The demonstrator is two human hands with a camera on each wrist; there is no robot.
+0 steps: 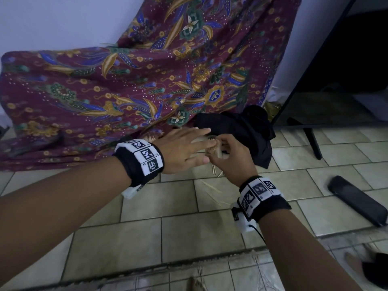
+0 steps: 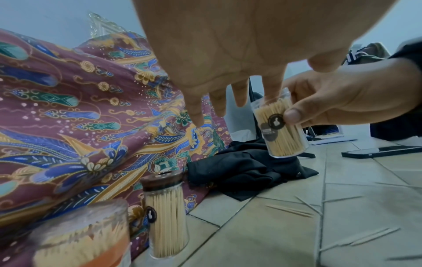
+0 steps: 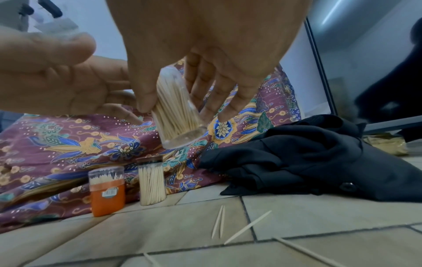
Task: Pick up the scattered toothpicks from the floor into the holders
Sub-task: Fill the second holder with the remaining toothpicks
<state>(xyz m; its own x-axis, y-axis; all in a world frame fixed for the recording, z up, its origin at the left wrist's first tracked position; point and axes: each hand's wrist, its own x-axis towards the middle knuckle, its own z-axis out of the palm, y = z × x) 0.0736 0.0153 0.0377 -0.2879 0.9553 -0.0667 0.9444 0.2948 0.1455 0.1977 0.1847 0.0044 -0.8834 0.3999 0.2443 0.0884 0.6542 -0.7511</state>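
Up above the tiled floor (image 1: 147, 234), the right hand (image 1: 228, 158) grips a clear holder (image 2: 279, 122) packed with toothpicks, thumb on one side and fingers curled round the other, the open mouth tilted toward the left hand (image 1: 180, 150). That left hand is spread flat with its fingers straight and holds nothing; in the left wrist view one fingertip (image 2: 273, 94) reaches into the holder's mouth. Two more holders stand on the floor against the patterned cloth (image 1: 105, 91): a tall clear holder with a brown cap (image 3: 151, 180), full of toothpicks, and just beside it an orange holder (image 3: 107, 191) with a clear top, also filled. That makes three holders in all. Loose toothpicks (image 3: 219, 222) lie on the tiles below the hands; the right wrist view shows a close pair, a third one slanting just beside them, and parts of at least two more at the picture's lower edge. A crumpled black garment (image 1: 241, 131) lies on the floor right behind the hands, touching the cloth's edge. Well off to the right a black flat device (image 1: 357, 202) rests on the tiles, and a dark stand leg (image 1: 312, 141) slants down behind it.
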